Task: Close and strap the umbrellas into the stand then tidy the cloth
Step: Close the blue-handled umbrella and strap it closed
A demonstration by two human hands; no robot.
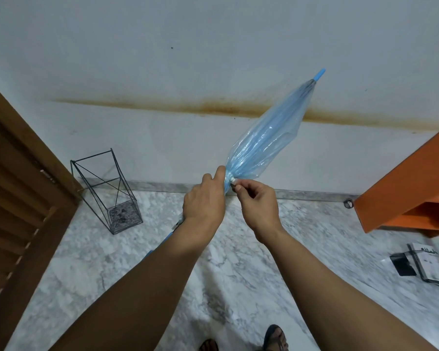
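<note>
Marble flooring and a stained white wall back the translucent blue plastic umbrella (265,138), held tip-up. Its gathered, slippery canopy is clamped by the left hand (204,198); the strap snap is pinched by the right hand (257,202). A black wire stand (107,191) waits nearby.

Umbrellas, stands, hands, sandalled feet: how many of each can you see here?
Umbrellas: 1, blue and closed
Wire stands: 1
Hands: 2, left hand and right hand, both on the umbrella
Sandalled feet: 2, left foot, right foot
Total: 6
</note>
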